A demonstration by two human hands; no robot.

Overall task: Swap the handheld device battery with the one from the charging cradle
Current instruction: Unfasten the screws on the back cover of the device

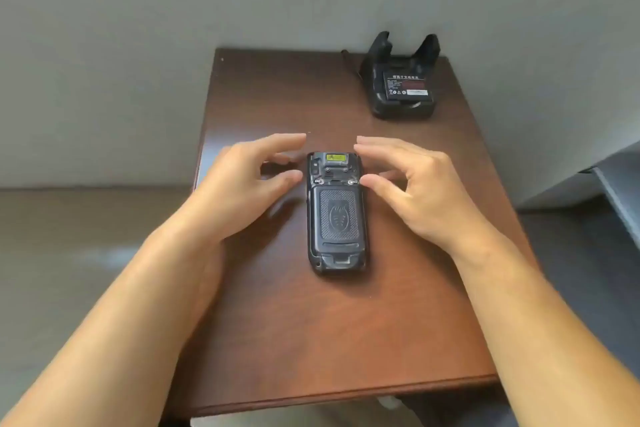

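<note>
A black handheld device (336,215) lies face down in the middle of the brown table (311,340), its textured battery cover shut and a yellow label at its far end. My left hand (242,191) hovers just left of the device's top, fingers spread, holding nothing. On the other side my right hand (415,191) is also open, its fingertips close to the device's upper right edge. At the table's far right corner stands a black charging cradle (401,107) with a spare battery (408,85) lying label-up in its front slot.
The table stands against a grey wall (173,28). A cable (346,57) leaves the cradle at the back. A dark grey object (613,184) sits off the table's right side. Carpeted floor shows to the left.
</note>
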